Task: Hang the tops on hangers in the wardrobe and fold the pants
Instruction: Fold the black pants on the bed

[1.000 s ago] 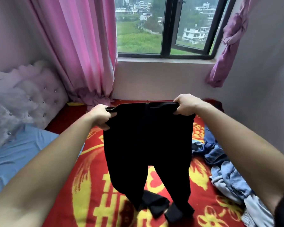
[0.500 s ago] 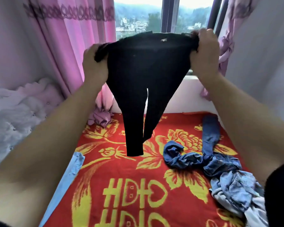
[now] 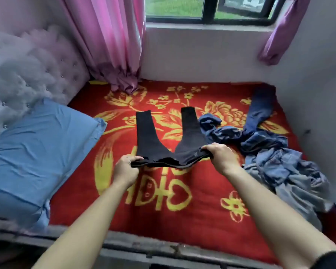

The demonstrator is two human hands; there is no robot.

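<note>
Black pants (image 3: 149, 138) lie spread on the red and yellow blanket (image 3: 182, 220), legs pointing away from me in a V toward the window. My left hand (image 3: 125, 168) grips the left end of the waistband. The right end of the waistband is pinched in my right hand (image 3: 220, 157). The waistband is lifted slightly off the blanket between the two hands. To the right, a heap of blue denim garments (image 3: 275, 156) lies crumpled on the bed.
A blue pillow (image 3: 33, 152) lies at the left, against a tufted pale headboard (image 3: 23, 70). Pink curtains (image 3: 109, 41) hang by the window (image 3: 208, 8); a white wall (image 3: 314, 90) bounds the bed's right side. The bed's grey front edge (image 3: 144, 247) runs below my arms.
The pants were held high in the air by the waistband; now both hands have dropped and the legs lie flat on the blanket, spread apart.
</note>
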